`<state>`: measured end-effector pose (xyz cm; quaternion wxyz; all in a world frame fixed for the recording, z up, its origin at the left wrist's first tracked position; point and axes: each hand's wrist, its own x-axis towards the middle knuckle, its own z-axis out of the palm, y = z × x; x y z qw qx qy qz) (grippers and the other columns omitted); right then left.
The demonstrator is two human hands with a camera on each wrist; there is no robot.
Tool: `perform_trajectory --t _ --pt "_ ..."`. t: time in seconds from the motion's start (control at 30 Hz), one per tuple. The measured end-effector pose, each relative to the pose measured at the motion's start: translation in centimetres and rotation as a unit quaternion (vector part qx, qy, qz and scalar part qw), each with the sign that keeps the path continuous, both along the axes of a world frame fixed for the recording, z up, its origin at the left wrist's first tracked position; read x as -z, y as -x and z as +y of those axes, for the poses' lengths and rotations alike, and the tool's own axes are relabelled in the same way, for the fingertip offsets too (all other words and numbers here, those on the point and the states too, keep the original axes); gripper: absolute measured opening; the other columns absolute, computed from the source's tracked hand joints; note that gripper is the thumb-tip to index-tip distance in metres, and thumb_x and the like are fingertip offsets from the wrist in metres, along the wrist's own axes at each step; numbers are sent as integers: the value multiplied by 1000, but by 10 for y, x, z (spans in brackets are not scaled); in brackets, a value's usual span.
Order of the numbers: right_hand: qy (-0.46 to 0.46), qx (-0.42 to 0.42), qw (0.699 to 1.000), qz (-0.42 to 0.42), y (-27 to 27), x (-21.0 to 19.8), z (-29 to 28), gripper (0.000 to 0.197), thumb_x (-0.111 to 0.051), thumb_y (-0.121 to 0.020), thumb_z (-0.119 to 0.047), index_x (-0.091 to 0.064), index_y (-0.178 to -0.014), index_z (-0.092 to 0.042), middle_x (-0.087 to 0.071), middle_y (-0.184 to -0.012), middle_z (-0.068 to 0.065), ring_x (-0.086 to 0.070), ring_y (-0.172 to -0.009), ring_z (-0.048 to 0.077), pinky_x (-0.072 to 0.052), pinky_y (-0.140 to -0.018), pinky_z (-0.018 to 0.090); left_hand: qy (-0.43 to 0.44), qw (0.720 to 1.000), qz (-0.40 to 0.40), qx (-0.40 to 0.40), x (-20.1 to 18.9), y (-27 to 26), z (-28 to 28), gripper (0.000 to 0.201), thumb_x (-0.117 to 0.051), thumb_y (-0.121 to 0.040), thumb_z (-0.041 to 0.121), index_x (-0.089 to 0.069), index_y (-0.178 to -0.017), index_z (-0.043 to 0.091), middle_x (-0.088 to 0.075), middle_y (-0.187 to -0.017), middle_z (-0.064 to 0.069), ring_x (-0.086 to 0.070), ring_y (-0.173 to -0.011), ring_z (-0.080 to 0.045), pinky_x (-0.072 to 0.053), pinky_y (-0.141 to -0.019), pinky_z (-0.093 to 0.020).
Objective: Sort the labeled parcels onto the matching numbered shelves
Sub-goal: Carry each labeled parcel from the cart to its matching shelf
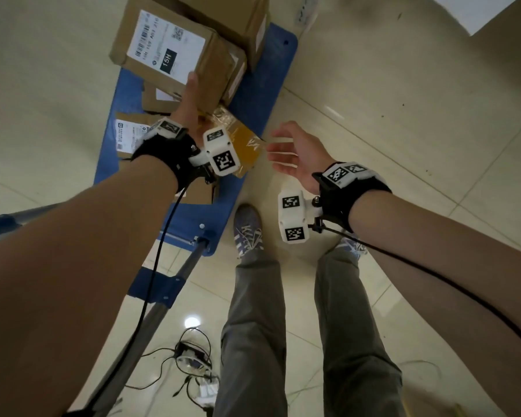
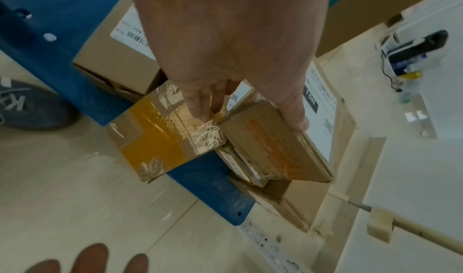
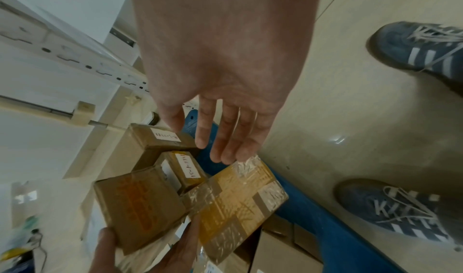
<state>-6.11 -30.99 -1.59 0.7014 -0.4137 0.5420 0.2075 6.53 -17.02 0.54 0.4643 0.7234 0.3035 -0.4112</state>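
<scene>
My left hand [image 1: 190,97] grips a brown cardboard parcel [image 1: 169,52] with a white label reading 15H, thumb on one side and fingers on the other. In the left wrist view that hand [image 2: 250,117] clasps the parcel's orange-printed side [image 2: 273,140]. Beside it a flat parcel wrapped in yellow and clear tape [image 1: 245,145] lies on the blue cart [image 1: 265,94]. My right hand [image 1: 280,152] hovers open just right of the taped parcel, fingers spread. From the right wrist, its fingertips [image 3: 225,148] hang just above the taped parcel [image 3: 238,198].
More brown parcels with handwritten labels [image 3: 162,138] sit stacked on the cart. The cart handle [image 1: 163,296] runs down to the lower left. My blue shoes [image 1: 247,230] stand on the tiled floor next to the cart. Cables [image 1: 193,356] lie behind. A white shelf upright [image 2: 270,243] stands close.
</scene>
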Motion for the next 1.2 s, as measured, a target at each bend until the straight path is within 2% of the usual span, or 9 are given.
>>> perform_trajectory --t 0.07,0.33,0.4,0.47,0.53,0.7,0.87,1.03,1.2 --pt "1 4 1000 6 3 5 1 26 -56 -98 -35 -69 -108 -15 -73 -91 5 -67 -83 19 -56 -75 31 24 1000 12 -14 0 1 0 45 -41 -100 56 -56 -88 16 -66 -51 0 -61 -36 -9 -43 -34 -15" --pt "4 12 1000 28 17 9 5 23 -55 -98 -32 -68 -107 -14 -72 -94 7 -66 -82 19 -56 -84 34 114 985 -45 -120 3 -6 4 34 -41 -105 40 -59 -105 11 -69 -52 1 -64 -41 -10 -49 -41 -17" --pt "5 13 1000 27 18 10 5 23 -55 -98 -32 -68 -107 -14 -72 -94 7 -66 -82 19 -56 -84 34 76 993 -50 -76 3 -11 0 35 -33 -107 41 -56 -112 15 -79 -91 1 -63 -52 -11 -58 -69 -20" --pt "7 17 1000 25 19 10 4 25 -54 -98 -32 -67 -107 -14 -72 -93 6 -66 -82 19 -56 -82 33 56 998 3 -23 7 -17 5 64 -27 -103 55 -35 -147 10 -48 -150 -10 -49 -64 -13 -44 -105 -33" --pt "8 30 999 20 21 11 5 27 -53 -98 -34 -67 -109 -13 -73 -94 6 -67 -83 19 -55 -80 33 57 998 17 -14 4 -20 7 74 -26 -101 61 -24 -154 9 -29 -161 -12 -43 -67 -11 -38 -111 -38" --pt "0 61 998 0 27 6 9 30 -50 -100 -38 -68 -108 -15 -72 -97 6 -67 -86 19 -55 -81 32 155 984 -34 -78 3 -1 12 50 -41 -103 48 -82 -93 20 -78 -94 -5 -73 -69 -16 -56 -64 -27" --pt "-1 75 997 -19 31 -12 14 33 -53 -98 -38 -66 -115 -13 -73 -97 6 -67 -88 20 -55 -81 33 188 976 -62 -87 -13 17 18 46 -51 -101 44 -82 -68 31 -79 -86 -1 -74 -77 -17 -60 -82 -34" --pt "11 79 996 -42 32 -62 10 41 -57 -97 -41 -62 -128 -14 -67 -118 7 -66 -100 22 -55 -86 36 184 980 -63 -50 -56 40 19 39 -61 -96 39 -64 -124 12 -75 -103 -9 -73 -77 -16 -56 -65 -24" --pt "40 46 996 -72 47 -154 -26 49 -56 -96 -56 -48 -136 -29 -47 -141 -2 -48 -130 27 -46 -107 49 162 983 -45 70 -133 78 -4 26 -70 -87 48 -70 -97 24 -71 -85 3 -64 -74 -13 -47 -71 -26"
